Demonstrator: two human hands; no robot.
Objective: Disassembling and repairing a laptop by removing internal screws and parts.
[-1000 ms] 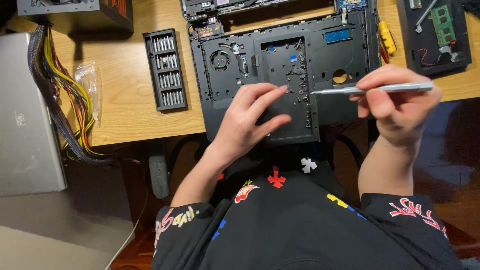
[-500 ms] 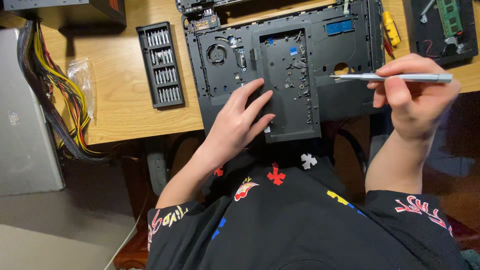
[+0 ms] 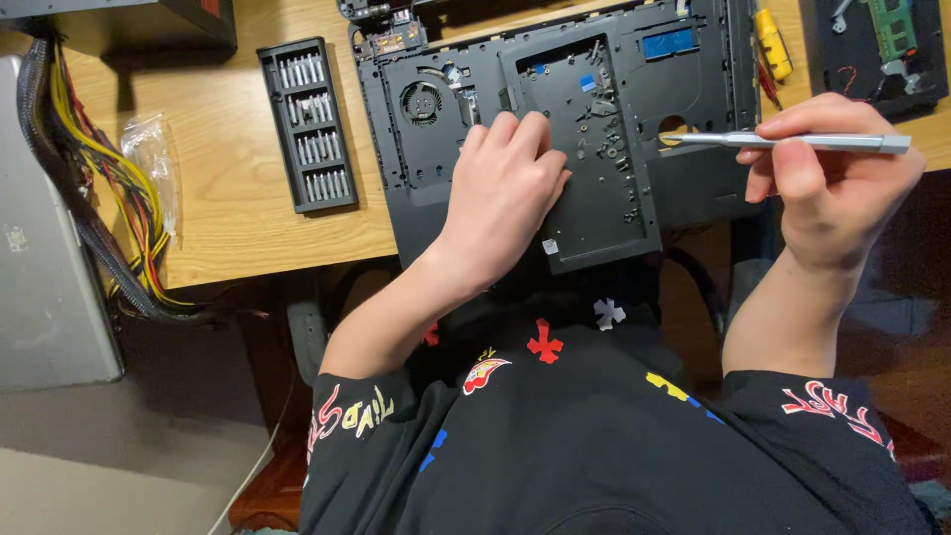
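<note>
An opened black laptop base (image 3: 693, 198) lies on the wooden desk (image 3: 228, 218), its near edge hanging over the desk's front. A small round fan (image 3: 420, 101) sits in its left part. My left hand (image 3: 500, 193) rests palm down on the loose black panel (image 3: 604, 213) in the middle of the base, fingers curled at the panel's upper left edge. My right hand (image 3: 827, 178) holds a slim silver screwdriver (image 3: 792, 141) level, its tip pointing left over a round hole near the base's right side.
A black tray of screwdriver bits (image 3: 307, 124) lies left of the laptop. A bundle of yellow and black cables (image 3: 99, 198) and a clear plastic bag (image 3: 154, 159) lie farther left, beside a grey case (image 3: 45, 267). A yellow tool (image 3: 771, 42) and a green circuit board (image 3: 892, 28) lie at the upper right.
My left hand has slid up the panel and its fingers have curled in. My right hand holds the screwdriver much as before. The view has shifted a little.
</note>
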